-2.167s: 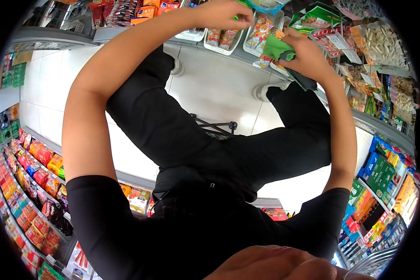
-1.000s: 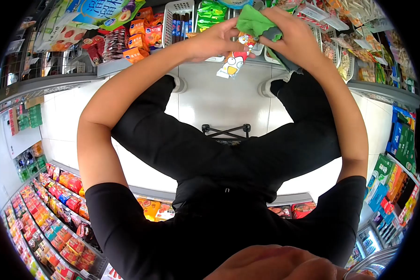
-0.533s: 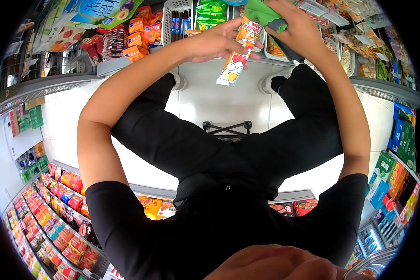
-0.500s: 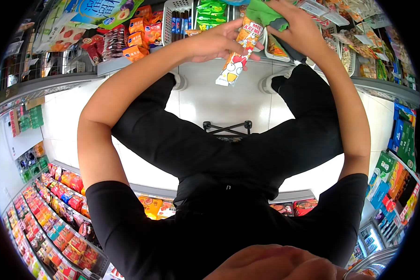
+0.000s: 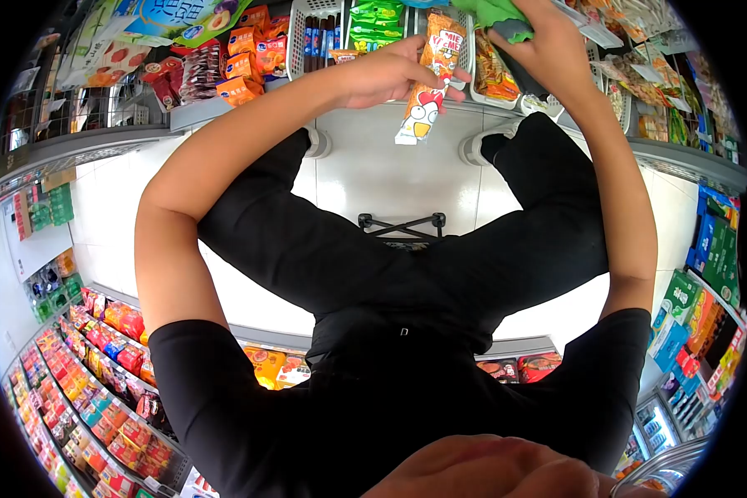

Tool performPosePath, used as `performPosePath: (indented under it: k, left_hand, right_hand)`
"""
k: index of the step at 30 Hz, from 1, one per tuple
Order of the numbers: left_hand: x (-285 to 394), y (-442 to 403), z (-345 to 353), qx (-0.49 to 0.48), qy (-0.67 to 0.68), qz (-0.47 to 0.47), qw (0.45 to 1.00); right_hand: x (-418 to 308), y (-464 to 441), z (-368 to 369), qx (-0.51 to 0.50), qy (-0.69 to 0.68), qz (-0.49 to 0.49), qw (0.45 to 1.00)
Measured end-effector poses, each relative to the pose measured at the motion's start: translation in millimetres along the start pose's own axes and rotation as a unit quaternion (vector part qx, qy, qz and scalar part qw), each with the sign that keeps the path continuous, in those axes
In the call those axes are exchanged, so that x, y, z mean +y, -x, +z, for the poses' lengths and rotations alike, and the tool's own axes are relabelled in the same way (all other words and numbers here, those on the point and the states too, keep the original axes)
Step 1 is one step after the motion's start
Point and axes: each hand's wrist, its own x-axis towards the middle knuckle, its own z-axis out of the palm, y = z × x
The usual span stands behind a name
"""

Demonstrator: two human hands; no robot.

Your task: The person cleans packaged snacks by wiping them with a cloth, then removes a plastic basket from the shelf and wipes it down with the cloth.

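Observation:
My left hand [image 5: 388, 76] is closed around a long orange-and-white snack packet [image 5: 426, 108] with a cartoon chicken on it. The packet hangs tilted, its white lower end above the floor. Up and to the right, my right hand [image 5: 548, 51] grips a green cloth [image 5: 500, 15] with a grey edge. Cloth and packet are apart. Behind the packet stands a white basket [image 5: 466, 62], partly covered by it. Another basket beside it holds orange snack bags [image 5: 495, 73].
Left of my hands, the shelf carries green snack bags [image 5: 375, 35], dark stick packs [image 5: 322, 41] and orange packets [image 5: 242, 66]. A folding stool frame [image 5: 402, 225] shows between my legs. Packed shelves [image 5: 112, 398] stand behind on the left, boxes [image 5: 705, 307] on the right.
My right hand has drawn the green cloth off the packet, up and to the right. The packet's top now shows, and it has shifted slightly up and right in my left hand.

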Motion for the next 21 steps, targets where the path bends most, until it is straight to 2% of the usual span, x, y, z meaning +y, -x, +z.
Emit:
performPosePath:
  k: [3, 6, 9, 12, 14, 18, 21]
  left_hand:
    - [3, 0, 2, 0.007, 0.013, 0.015, 1.0]
    - [2, -2, -2, -0.013, 0.023, -0.009, 1.0]
    - [-1, 0, 1, 0.016, 0.006, -0.004, 1.0]
    - [3, -1, 5, 0.052, 0.034, -0.011, 0.998]
    - [4, -3, 2, 0.04, 0.026, 0.001, 0.999]
    - [0, -3, 2, 0.053, 0.06, 0.015, 0.997]
    - [-4, -1, -4, 0.048, 0.076, 0.021, 0.996]
  right_hand:
    - [-10, 5, 8, -0.046, -0.042, -0.012, 0.998]
    - [-25, 6, 18, -0.09, -0.097, -0.03, 0.991]
    - [-21, 3, 20, -0.101, -0.085, -0.036, 0.991]
    - [-3, 5, 26, -0.076, -0.046, -0.001, 0.996]
    - [1, 6, 25, -0.067, -0.028, 0.015, 0.997]
    - [-19, 8, 18, -0.043, -0.01, 0.022, 0.999]
    - [-21, 3, 17, -0.121, -0.129, -0.055, 0.983]
